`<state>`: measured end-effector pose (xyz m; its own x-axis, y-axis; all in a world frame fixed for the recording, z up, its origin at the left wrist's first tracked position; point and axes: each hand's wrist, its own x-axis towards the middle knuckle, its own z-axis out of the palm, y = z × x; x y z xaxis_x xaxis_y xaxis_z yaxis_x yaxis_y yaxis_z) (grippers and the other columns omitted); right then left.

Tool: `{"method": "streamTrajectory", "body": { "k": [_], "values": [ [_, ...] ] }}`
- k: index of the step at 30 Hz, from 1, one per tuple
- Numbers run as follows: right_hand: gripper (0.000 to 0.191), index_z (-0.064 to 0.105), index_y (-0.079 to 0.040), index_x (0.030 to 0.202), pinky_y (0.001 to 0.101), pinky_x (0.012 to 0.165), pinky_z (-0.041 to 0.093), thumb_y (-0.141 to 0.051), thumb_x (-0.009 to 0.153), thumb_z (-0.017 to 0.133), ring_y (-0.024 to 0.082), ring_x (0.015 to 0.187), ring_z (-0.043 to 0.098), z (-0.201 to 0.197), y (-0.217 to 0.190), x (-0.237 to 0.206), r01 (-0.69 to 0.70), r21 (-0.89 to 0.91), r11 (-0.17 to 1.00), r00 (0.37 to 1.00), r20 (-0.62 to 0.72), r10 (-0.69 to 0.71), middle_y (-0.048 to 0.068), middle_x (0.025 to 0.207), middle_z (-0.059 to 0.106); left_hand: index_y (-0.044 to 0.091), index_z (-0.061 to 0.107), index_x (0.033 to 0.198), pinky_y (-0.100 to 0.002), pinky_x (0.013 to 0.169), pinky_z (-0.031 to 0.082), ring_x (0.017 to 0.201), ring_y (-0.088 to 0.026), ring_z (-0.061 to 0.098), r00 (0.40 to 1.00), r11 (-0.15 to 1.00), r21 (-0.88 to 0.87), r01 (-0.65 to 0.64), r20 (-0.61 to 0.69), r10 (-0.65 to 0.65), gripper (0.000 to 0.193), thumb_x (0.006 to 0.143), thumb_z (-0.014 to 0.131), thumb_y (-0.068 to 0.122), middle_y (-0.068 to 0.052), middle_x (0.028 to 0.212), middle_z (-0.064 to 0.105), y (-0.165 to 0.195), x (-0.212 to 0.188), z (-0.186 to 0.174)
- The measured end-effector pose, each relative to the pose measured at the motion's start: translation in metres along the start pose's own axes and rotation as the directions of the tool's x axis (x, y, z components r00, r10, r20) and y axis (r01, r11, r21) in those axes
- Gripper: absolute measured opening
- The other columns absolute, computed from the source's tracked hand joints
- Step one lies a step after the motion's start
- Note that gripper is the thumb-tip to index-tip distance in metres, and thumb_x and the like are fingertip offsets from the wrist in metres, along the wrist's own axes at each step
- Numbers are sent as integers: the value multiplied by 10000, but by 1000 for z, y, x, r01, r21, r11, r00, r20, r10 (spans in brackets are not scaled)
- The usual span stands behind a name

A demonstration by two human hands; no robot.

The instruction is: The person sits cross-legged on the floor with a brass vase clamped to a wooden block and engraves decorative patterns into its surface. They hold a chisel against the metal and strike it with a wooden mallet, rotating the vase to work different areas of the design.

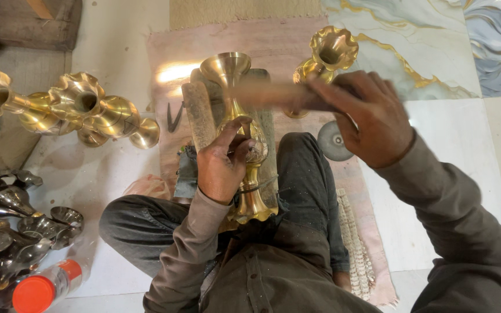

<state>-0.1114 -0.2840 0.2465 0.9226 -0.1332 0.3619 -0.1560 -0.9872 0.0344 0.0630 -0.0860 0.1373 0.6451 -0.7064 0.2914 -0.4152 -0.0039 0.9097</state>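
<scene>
We see the left hand point(222, 165) closed around a tall golden brass vase point(240, 139) lying across the lap, while the right hand point(372, 119) grips a blurred wooden stick point(273, 95) above it.

— What sort of place is this, do you think?

— A small metalworker's shop, run on the floor. See the brass vase point(244, 145) lying on a worn wooden block point(204, 110) in front of the seated person? Everything sits around that.

— And those to the left of the vase?

— More brass vases point(71, 110), finished and shining, laid in a row. Below them, a heap of dull grey metal cups point(13, 226), not yet polished.

— Another one behind?

— Yes, a brass vase with a wavy rim point(329, 55) stands just beyond it. A round grinding disc point(334, 141) lies right of the vase, on a stained pink mat point(273, 40) over marble tiles point(436, 46).
</scene>
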Motion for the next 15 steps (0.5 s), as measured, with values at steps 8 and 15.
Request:
{"method": "streamTrajectory", "body": {
  "k": [8,15],
  "values": [
    [502,655,-216,1469,458,905,451,-19,1010,606,258,980,581,17,5,-6,29,-102,994,999,-39,-34,95,1147,636,63,672,1247,-300,723,651,886,-182,818,1000,999,34,8,-12,-8,363,906,747,-32,-123,967,804,0,0,1],
    [571,663,-204,1483,447,877,446,41,978,560,248,948,573,12,2,-6,-6,-68,998,1000,-13,5,99,1137,655,79,639,1325,-309,708,638,859,-188,805,1000,999,19,30,-3,-30,451,898,742,-25,-133,941,790,3,-1,0]
  ]
}}
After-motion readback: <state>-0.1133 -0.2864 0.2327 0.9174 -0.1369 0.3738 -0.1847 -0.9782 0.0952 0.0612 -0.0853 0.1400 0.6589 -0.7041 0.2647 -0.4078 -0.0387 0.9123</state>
